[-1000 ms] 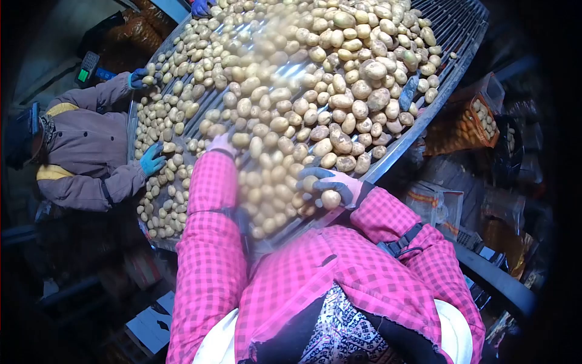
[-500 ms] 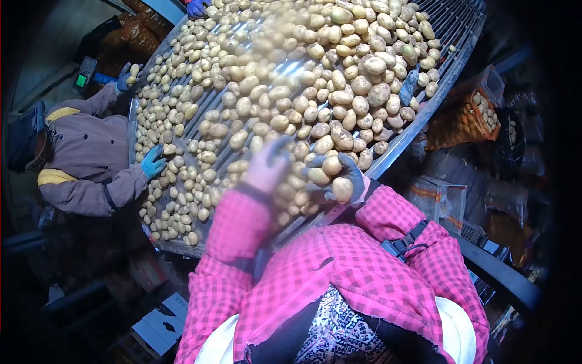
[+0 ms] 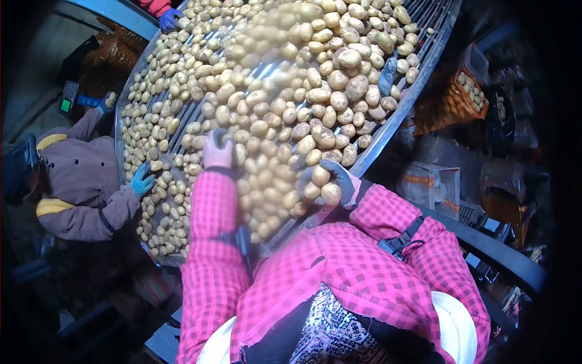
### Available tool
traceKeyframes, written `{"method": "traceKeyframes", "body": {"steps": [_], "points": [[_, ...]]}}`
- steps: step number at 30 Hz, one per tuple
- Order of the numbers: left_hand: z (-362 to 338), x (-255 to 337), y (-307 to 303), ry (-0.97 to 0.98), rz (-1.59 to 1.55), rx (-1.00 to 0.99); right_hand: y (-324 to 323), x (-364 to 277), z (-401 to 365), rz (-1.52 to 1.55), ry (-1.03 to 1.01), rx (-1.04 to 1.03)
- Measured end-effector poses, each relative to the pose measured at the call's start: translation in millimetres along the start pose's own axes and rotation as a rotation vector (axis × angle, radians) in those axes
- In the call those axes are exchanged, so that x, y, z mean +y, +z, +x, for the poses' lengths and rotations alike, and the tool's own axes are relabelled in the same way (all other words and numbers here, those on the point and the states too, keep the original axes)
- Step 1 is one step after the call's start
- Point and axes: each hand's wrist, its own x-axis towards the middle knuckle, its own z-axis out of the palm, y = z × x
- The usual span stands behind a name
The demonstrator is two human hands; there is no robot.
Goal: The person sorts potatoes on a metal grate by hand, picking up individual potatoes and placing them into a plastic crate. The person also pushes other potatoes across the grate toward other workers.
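A mass of pale yellow potatoes covers a roller sorting table that slants from upper right to lower left. My left hand, in a pink and dark glove, reaches out over the potatoes at the table's middle, fingers down among them. My right hand, gloved dark, sits at the near edge of the table and cups two or three potatoes against the palm. Both my sleeves are pink checked.
A co-worker in a brown jacket stands at the left side, one blue-gloved hand on the potatoes. Another blue glove shows at the top. An orange mesh sack of potatoes and boxes lie to the right.
My left hand has stretched forward from near my chest onto the potatoes further up the table. My right hand still holds potatoes at the near edge. The co-worker's upper arm rose.
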Motion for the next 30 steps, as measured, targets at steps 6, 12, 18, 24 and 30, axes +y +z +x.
{"method": "traceKeyframes", "body": {"steps": [6,12,18,24,30], "points": [[-93,125,7,0.152,-0.207,-0.545,0,-9,-7,0.293,0.100,-0.177],[-48,126,58,0.467,0.157,-0.393,-5,0,-31,0.253,-0.111,-0.175],[-37,125,94,0.516,0.594,-0.478,-6,4,-55,0.167,-0.322,-0.257],[-27,123,97,0.441,0.623,-0.590,-19,6,-74,0.424,-0.053,-0.049],[-20,97,89,0.135,-0.275,-0.396,-31,12,-91,0.380,-0.052,0.103]]}}
